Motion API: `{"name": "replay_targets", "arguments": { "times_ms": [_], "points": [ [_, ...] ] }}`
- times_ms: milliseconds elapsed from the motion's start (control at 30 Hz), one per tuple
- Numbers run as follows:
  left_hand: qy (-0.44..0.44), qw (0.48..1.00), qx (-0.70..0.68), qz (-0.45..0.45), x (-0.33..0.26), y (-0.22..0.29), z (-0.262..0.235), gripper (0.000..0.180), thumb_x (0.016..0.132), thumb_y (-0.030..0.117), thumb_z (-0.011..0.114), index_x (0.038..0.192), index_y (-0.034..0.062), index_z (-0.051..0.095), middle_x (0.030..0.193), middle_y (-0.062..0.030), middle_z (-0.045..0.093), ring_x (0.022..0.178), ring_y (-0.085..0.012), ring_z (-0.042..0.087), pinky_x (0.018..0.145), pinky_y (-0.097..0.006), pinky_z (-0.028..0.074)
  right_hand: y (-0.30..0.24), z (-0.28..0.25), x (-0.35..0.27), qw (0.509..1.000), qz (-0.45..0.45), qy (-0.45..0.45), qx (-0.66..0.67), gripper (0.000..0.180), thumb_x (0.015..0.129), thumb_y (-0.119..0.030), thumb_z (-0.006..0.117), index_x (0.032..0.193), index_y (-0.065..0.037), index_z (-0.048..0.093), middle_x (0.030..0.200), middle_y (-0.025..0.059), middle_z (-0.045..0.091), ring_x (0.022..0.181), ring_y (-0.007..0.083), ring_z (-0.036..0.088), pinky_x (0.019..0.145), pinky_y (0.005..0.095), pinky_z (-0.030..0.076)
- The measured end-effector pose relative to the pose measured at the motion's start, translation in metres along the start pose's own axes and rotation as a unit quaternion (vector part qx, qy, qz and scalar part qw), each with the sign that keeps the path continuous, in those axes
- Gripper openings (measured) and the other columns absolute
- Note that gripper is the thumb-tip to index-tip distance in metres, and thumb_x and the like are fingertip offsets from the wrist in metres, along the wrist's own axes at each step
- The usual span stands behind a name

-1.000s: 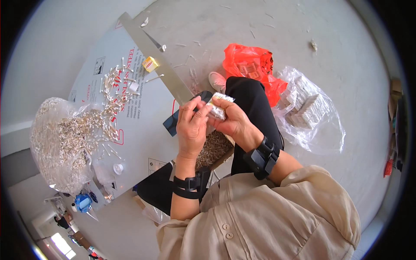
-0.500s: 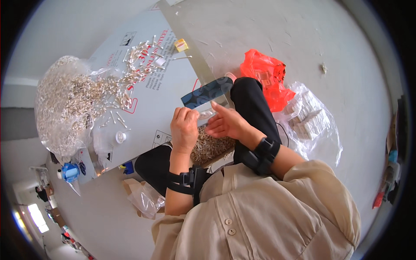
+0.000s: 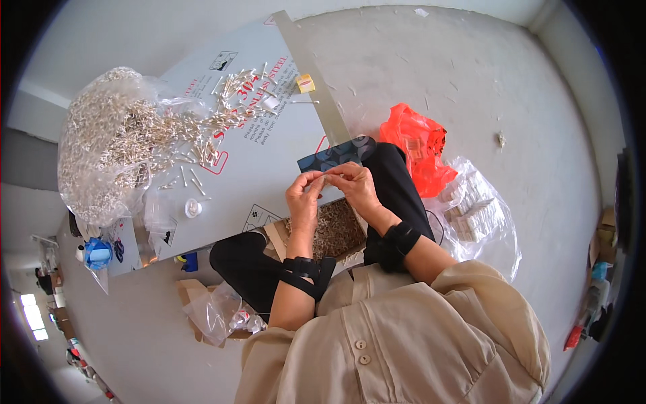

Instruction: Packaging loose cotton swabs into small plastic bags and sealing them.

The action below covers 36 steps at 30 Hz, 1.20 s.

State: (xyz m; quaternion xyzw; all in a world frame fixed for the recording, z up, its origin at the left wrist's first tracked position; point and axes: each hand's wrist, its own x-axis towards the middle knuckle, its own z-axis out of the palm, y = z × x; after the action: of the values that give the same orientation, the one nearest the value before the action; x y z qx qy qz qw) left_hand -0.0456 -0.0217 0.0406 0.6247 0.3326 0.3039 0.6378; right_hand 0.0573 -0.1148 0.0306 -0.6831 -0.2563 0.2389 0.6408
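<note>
Hands meet over the lap of a person sitting on the grey floor [image 3: 471, 81]. The left hand [image 3: 303, 202] and the right hand [image 3: 353, 185] come together at the fingertips, pinching a small pale piece [image 3: 324, 178] between them; it is too small to make out its shape. The fingers of both hands are drawn narrow around that piece, thumbs against forefingers. Each wrist carries a black strap.

Just below the hands, resting between the legs, is a shallow cardboard box [image 3: 333, 232] filled with small brownish parts. Just above the hands lies a dark blue flat packet [image 3: 333, 153], at the near edge of a large grey sheet [image 3: 269, 168] with printed symbols that lies on the floor in front of the person.

On the far left of that sheet sits a big clear plastic bag [image 3: 101, 148] packed with thin silvery-white sticks, many of which spill across the sheet in a loose scatter [image 3: 229, 101]. A small yellow block [image 3: 305, 83] lies near the top of the scatter, and a small white round cap [image 3: 193, 207] lies lower on the sheet.

To the person's right, an orange plastic bag [image 3: 414, 148] lies crumpled beside the knee, and next to it a clear bag [image 3: 474, 209] holds small pale boxes. Another clear bag [image 3: 219, 313] lies by the left leg.
</note>
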Motion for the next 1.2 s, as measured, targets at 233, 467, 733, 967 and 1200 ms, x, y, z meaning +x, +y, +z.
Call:
{"name": "replay_targets", "arguments": {
  "times_ms": [233,467,733,967,1200],
  "points": [
    [0.008,0.963,-0.207,-0.174,0.003,0.001,0.004,0.006,0.084,0.007,0.069,0.09,0.0046,0.071,0.084,-0.0016,0.069,0.073,-0.0086,0.063,0.06,-0.023,0.048,-0.001,0.005,0.004,0.998,0.031,0.009,0.062,0.007,0.079,-0.004,0.076,0.084,0.001,0.074,0.072,0.0022,0.062,0.067,0.0084,0.056,0.059,0.0236,0.043],
    [0.004,0.96,-0.226,-0.168,0.005,-0.001,0.002,0.009,0.083,0.001,0.065,0.09,0.0009,0.071,0.085,-0.0052,0.07,0.071,-0.0113,0.063,0.06,-0.024,0.051,-0.011,0.003,0.003,0.998,-0.019,0.017,-0.062,0.009,0.075,-0.008,0.076,0.082,-0.002,0.075,0.073,0.007,0.064,0.065,0.0139,0.059,0.058,0.0286,0.045],
    [-0.005,0.984,-0.121,-0.134,0.005,0.003,0.014,0.012,0.082,0.0,0.061,0.09,0.0006,0.071,0.084,-0.0041,0.068,0.072,-0.011,0.063,0.06,-0.025,0.053,-0.016,-0.01,0.001,0.998,0.005,0.002,-0.063,0.005,0.079,-0.001,0.072,0.083,0.002,0.071,0.078,0.0029,0.06,0.064,0.0068,0.055,0.055,0.0226,0.044],
    [-0.046,0.977,-0.186,-0.099,0.005,0.013,0.013,0.024,0.08,-0.01,0.058,0.101,0.0001,0.064,0.095,-0.0047,0.066,0.079,-0.0125,0.064,0.069,-0.026,0.055,-0.038,-0.026,0.007,0.994,-0.056,-0.065,-0.066,0.014,0.077,0.003,0.069,0.092,0.001,0.068,0.087,0.0038,0.061,0.067,0.0097,0.06,0.057,0.0235,0.046],
    [-0.091,0.967,0.16,0.174,0.004,0.016,0.001,0.031,0.074,-0.016,0.063,0.101,0.0008,0.062,0.099,-0.0092,0.066,0.086,-0.0216,0.068,0.072,-0.031,0.056,-0.039,-0.036,0.016,0.945,-0.195,-0.133,-0.226,0.013,0.075,0.002,0.07,0.086,-0.002,0.065,0.09,0.0099,0.061,0.074,0.026,0.065,0.066,0.0329,0.053]
  ]
}}
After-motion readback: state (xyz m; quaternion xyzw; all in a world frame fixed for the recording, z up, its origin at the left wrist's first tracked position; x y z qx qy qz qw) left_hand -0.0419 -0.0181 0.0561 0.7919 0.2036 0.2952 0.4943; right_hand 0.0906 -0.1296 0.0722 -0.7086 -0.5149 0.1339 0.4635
